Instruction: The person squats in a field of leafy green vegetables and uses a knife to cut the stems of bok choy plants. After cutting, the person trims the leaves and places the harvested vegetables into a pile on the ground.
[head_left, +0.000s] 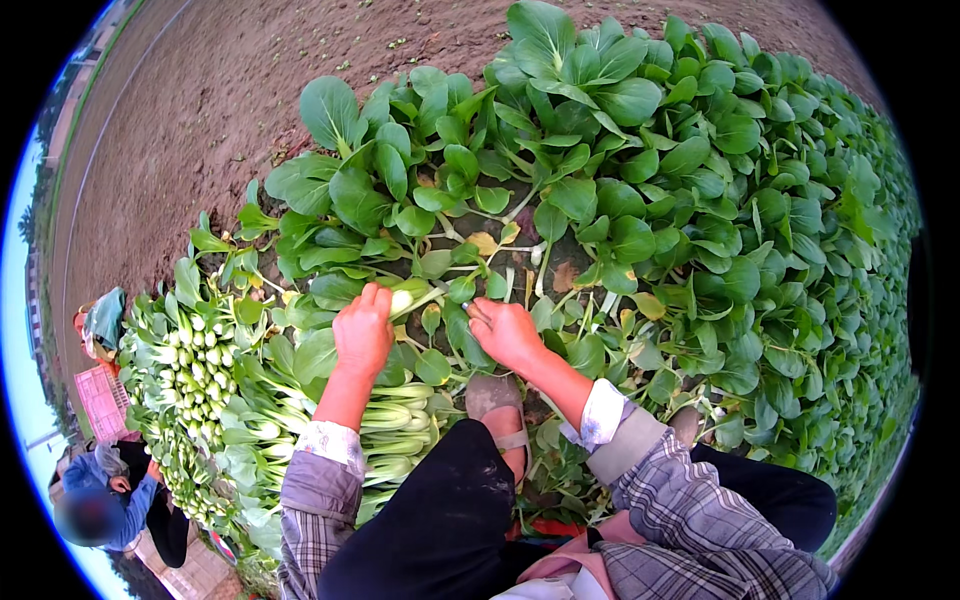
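Observation:
My left hand (364, 330) is closed around a bok choy plant (403, 302), whose pale base points right and whose leaves lie to the left. A little to the right, my right hand (507, 330) grips the handle of a small knife (469, 307); its blade points up and left, near the plant's base, and is partly hidden by leaves. Whether the blade touches the plant I cannot tell. Beneath and left of my left forearm, cut bok choy (397, 427) lies in rows with the pale stems to the right. Loose leaves and yellowed ones lie around my hands.
Standing bok choy (735, 225) grows ahead and to the right. Bare soil (217, 97) lies beyond. At the left are piled bok choy (199, 367), a pink crate (103, 401) and a crouching person (112, 487). My shoe (495, 397) stands among trimmed leaves.

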